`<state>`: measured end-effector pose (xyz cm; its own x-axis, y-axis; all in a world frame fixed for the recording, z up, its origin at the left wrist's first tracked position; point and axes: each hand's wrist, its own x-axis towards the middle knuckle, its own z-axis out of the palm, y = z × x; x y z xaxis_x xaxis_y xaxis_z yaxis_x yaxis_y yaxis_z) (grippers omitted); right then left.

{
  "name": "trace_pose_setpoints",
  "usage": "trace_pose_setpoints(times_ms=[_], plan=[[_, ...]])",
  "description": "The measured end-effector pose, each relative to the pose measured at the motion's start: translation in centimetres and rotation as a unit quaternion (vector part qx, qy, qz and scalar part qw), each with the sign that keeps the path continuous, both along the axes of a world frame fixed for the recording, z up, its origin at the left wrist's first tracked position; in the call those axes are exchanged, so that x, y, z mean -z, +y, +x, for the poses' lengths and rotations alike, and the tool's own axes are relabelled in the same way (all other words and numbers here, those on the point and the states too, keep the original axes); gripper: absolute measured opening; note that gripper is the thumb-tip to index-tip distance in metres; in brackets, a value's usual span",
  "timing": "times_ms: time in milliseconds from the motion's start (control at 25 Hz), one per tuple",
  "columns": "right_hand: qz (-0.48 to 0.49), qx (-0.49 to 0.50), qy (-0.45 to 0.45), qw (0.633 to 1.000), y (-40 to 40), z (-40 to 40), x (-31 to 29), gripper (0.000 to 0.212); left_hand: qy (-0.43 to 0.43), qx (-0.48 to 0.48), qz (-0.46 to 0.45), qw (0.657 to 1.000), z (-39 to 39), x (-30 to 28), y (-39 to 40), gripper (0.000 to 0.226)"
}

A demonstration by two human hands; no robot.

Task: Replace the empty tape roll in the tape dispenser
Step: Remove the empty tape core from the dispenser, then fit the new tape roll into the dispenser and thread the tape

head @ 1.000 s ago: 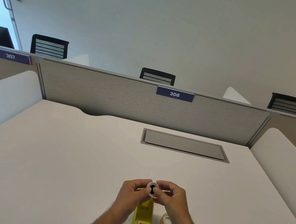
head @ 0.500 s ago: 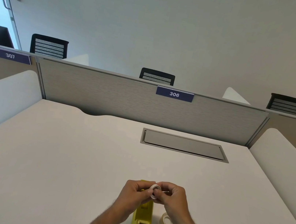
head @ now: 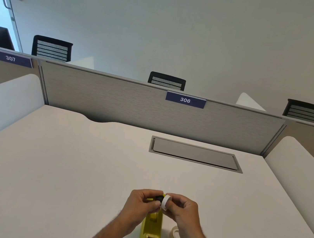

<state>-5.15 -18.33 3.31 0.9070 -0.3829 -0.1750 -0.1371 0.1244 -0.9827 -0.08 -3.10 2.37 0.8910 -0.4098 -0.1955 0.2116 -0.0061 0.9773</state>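
A yellow-green tape dispenser (head: 150,234) stands on the white desk near its front edge, its cutter end toward me. Above its far end my left hand (head: 142,203) pinches a small black spindle (head: 159,198). My right hand (head: 181,209) holds a white empty tape core (head: 165,202) right beside the spindle; the two parts are just apart or barely touching. A clear new tape roll (head: 175,237) lies flat on the desk to the right of the dispenser, partly hidden by my right forearm.
A grey cable hatch (head: 195,154) is set into the white desk (head: 63,166) at the back right. A grey partition (head: 114,100) with a "306" label closes the far edge, with white side dividers left and right. Black chairs stand beyond.
The white core and black spindle, held together as one piece a second ago, have come apart: the core is now in my right hand, the spindle in my left.
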Motion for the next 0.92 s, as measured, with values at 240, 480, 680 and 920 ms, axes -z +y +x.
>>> trace_pose_setpoints(times_ms=[240,480,680,920], plan=[[-0.133,0.094,0.075,0.984,-2.8,0.3,0.9,0.029,0.025,-0.057,0.005,0.998,0.4,0.7,0.3,0.027],[-0.36,0.049,0.215,0.907,-5.3,0.1,3.2,0.018,0.028,-0.061,0.012,0.998,0.3,0.9,0.3,0.027],[-0.394,0.057,0.24,0.885,-5.3,0.3,4.4,0.015,0.023,-0.058,0.017,0.998,0.1,0.9,0.3,0.027],[-0.418,0.048,0.243,0.874,-5.3,0.5,4.9,0.016,0.02,-0.053,0.02,0.998,-0.1,0.8,0.2,0.023]])
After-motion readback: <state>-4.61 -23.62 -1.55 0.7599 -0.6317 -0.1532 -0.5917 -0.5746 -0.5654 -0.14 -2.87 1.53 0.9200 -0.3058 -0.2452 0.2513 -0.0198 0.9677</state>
